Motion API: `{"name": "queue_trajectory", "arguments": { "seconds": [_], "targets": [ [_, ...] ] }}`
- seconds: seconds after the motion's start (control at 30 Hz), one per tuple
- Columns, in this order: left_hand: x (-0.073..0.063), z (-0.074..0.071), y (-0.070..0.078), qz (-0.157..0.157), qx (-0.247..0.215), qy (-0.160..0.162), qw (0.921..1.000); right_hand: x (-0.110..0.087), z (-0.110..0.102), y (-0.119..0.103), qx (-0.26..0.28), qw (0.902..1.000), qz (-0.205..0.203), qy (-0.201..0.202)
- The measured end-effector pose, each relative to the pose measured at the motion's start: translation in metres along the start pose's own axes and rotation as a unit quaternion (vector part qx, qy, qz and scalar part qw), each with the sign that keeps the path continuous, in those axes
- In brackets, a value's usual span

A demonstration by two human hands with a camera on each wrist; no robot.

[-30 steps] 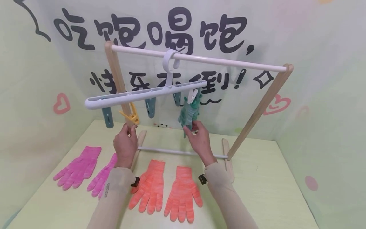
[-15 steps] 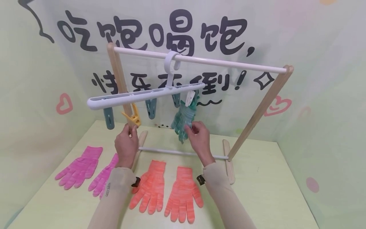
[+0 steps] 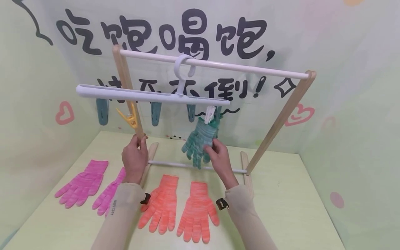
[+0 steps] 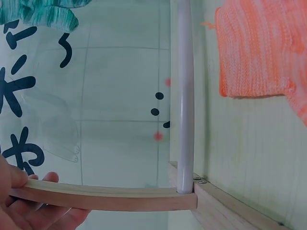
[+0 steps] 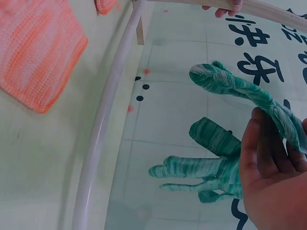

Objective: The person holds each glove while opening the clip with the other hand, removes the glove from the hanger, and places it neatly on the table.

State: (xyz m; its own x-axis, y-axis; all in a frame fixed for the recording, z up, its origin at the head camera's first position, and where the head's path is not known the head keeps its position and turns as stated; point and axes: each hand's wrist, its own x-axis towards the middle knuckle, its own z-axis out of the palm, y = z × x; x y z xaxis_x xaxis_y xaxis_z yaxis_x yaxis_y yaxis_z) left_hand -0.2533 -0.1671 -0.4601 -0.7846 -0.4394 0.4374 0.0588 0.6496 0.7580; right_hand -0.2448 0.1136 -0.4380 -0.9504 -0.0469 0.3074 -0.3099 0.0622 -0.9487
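My left hand (image 3: 135, 159) grips the left wooden post (image 4: 105, 197) of a drying rack, thumb on one side and fingers on the other. Green gloves (image 3: 201, 139) hang under the right end of a pale hanger (image 3: 150, 96), with a white clip (image 3: 210, 114) at their cuffs. One of them is pinched at its edge by my right hand (image 3: 220, 158); in the right wrist view the thumb is mostly out of frame. A yellow clip (image 3: 131, 118) dangles above my left hand. Several teal clips (image 3: 155, 114) line the hanger.
The hanger's hook loops over the rack's white top bar (image 3: 250, 68). Two orange gloves (image 3: 198, 211) lie flat on the table in front, with two pink gloves (image 3: 82, 184) to the left. A low white bar (image 3: 175, 165) joins the rack's feet. A lettered cloth stands behind.
The hanger has swung, its left end rising and its right end dropping. The green gloves have gone from bunched to spread and hang lower. My left hand stays on the post.
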Motion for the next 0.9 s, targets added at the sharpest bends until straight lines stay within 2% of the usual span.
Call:
{"name": "queue_trajectory", "arguments": {
  "seconds": [0.17,0.33,0.6,0.73,0.83,0.9],
  "targets": [
    [-0.001,-0.001,0.001,0.007,-0.005,0.002,1.0,-0.004,-0.005,0.001,0.019,0.9998,0.01,-0.001],
    [-0.002,-0.001,0.002,-0.006,-0.003,-0.003,1.0,-0.007,-0.008,0.004,0.026,0.9995,0.017,0.002],
    [-0.001,-0.011,0.009,-0.039,-0.041,-0.04,0.9976,-0.009,-0.007,0.004,0.021,0.9994,0.028,0.001],
    [-0.006,-0.017,0.017,-0.029,-0.05,-0.003,0.9983,-0.012,-0.004,0.003,0.021,0.9994,0.026,-0.003],
    [-0.012,-0.02,0.026,-0.001,-0.052,0.05,0.9974,-0.013,-0.002,0.002,0.018,0.9996,0.023,-0.005],
    [-0.016,-0.021,0.034,0.023,-0.066,0.073,0.9949,-0.014,-0.001,0.002,0.018,0.9995,0.024,-0.007]
  ]
}}
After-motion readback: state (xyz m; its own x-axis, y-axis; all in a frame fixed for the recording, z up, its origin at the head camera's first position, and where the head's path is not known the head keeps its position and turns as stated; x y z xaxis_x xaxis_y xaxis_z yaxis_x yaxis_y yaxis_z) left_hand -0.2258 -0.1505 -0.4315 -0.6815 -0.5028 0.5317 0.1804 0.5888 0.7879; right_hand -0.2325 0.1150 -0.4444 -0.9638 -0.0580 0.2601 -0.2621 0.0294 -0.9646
